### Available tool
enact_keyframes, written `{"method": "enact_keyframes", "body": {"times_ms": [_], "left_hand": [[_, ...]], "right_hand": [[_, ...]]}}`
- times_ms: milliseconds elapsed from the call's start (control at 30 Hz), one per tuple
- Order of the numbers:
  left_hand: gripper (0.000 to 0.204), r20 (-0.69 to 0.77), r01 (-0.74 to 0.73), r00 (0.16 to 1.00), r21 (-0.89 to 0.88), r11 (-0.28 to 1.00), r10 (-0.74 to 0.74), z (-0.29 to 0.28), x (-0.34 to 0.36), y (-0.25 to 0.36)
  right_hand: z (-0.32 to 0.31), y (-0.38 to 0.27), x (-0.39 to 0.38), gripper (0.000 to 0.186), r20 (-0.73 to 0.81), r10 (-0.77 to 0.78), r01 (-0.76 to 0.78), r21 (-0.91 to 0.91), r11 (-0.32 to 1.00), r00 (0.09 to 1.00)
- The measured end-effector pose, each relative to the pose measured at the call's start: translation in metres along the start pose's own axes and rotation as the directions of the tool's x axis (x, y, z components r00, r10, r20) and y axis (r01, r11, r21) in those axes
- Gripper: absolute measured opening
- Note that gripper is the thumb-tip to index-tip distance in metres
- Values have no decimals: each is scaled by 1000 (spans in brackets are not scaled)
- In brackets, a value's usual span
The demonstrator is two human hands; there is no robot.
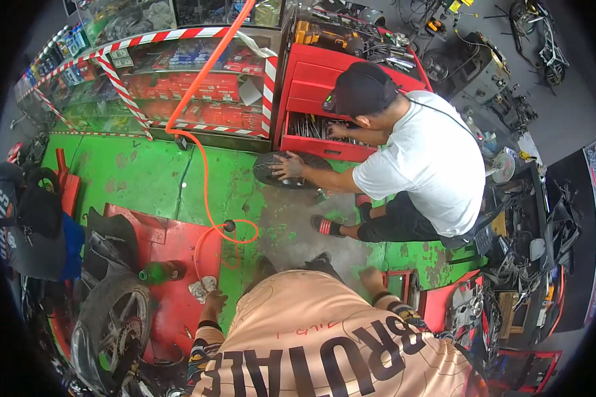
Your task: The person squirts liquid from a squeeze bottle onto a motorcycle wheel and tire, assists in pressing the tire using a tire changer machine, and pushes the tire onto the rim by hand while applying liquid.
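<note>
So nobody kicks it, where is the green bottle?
Head view, left side: the green bottle is on the red platform, between a wheel and the left hand.

Orng hose [206, 175], red/wht-striped tape [269, 86]

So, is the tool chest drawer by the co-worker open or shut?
Open: the drawer juts out from the front of the red tool chest, and the tools inside show from above.

A yellow-and-black power drill [311, 34] lies at the left front corner of the red tool chest [314, 71]. Red boxes [208, 87] fill the glass display case [270, 86]; blurred shapes, probably bottles [67, 41], line its top's left end.
</note>
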State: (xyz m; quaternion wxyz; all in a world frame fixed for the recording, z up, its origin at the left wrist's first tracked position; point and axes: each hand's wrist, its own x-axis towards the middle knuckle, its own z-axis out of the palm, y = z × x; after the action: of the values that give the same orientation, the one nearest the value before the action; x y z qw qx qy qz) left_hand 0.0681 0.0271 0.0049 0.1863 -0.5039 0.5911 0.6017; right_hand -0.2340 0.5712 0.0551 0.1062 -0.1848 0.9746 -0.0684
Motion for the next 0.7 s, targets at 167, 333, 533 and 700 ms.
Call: {"method": "enact_keyframes", "body": {"times_ms": [167, 333, 533, 700], "left_hand": [[57, 21, 2, 1000, 32, 999, -3, -2, 11, -4], [56, 45, -39, 998, 140, 989, 33, -4, 22, 11], [54, 22, -117, 993, 280, 953, 116, 1, 27, 53], [53, 40, -171, 985, 252, 953, 166, 9, 30, 64]], "right_hand": [[-18, 10, -80, 29, 481, 556, -727, 552, 409, 678], [-49, -31, -81, 27, 385, 630, -710, 572, 411, 674], [-55, -48, -54, 26, 363, 593, -660, 625, 417, 719], [-55, -46, -44, 26, 326, 616, -649, 635, 419, 717]]}}
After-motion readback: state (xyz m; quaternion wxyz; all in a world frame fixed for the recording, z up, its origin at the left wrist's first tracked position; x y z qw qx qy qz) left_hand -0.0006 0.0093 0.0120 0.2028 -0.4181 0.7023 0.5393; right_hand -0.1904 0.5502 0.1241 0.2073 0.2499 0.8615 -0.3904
